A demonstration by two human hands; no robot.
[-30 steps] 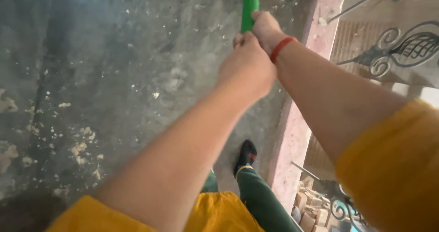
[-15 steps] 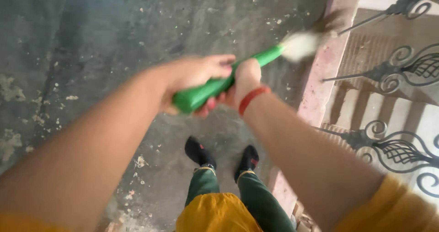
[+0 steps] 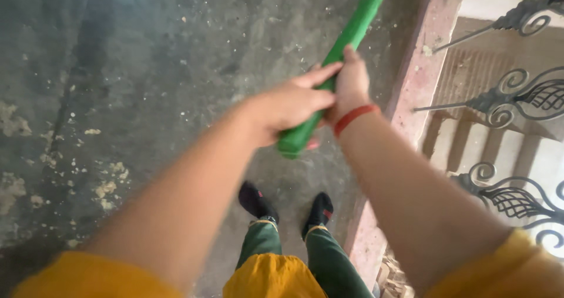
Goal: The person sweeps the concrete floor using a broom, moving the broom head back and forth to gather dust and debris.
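Both hands grip a green broom handle that slants from frame centre toward the upper right: the left hand has its fingers wrapped round the lower end, the right hand closed on it just above. By the look of it a sweeping stroke is under way over the gritty concrete floor beside the pink ledge; the broom head is out of frame, so the next pass calls for steady, low strokes.

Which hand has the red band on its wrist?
The right hand, higher up the green handle, wears the red band. The left hand, gripping nearer the handle's end, has a bare wrist.
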